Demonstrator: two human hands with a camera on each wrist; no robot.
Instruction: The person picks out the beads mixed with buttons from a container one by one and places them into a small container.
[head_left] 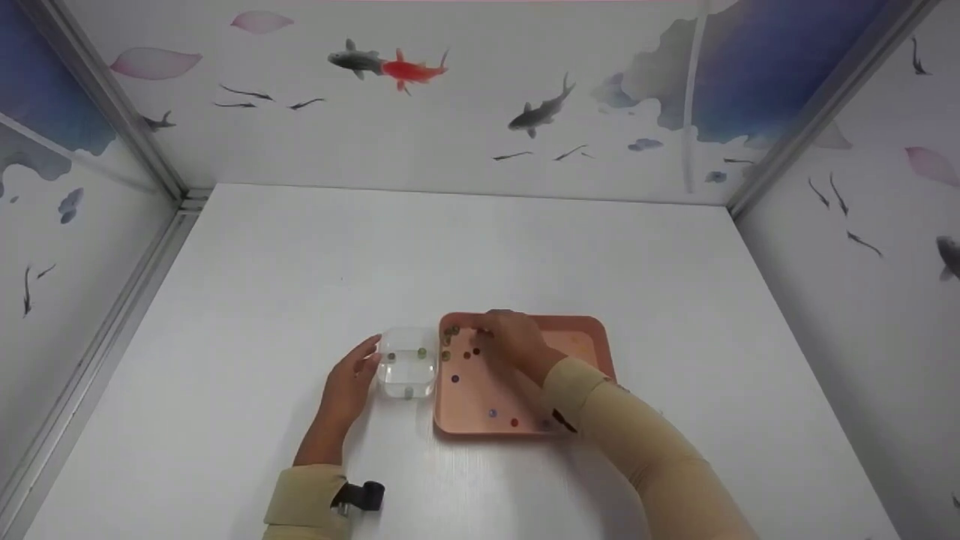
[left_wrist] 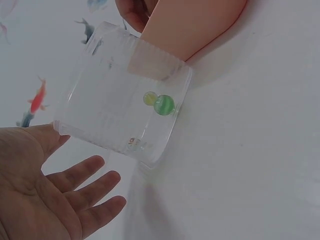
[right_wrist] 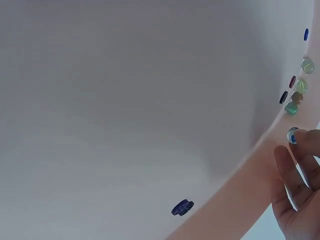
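Right hand (head_left: 512,341) reaches into the pink tray (head_left: 592,330), fingers curled over a pale blue marble (right_wrist: 293,135) near the far left corner, seemingly pinching it; other marbles (head_left: 465,371) lie scattered across the tray; left hand (head_left: 346,388) rests flat on the white table (head_left: 300,277), fingers straight, fingertips touching the clear box (head_left: 407,363), which sits against the tray and holds a green marble (left_wrist: 163,104).

Both arms wear long, snug beige fabric sleeves (head_left: 637,442) ending at the wrists; the hands are bare. A small black strapped-on camera (head_left: 361,496) sits at the left cuff's 3 o'clock side.
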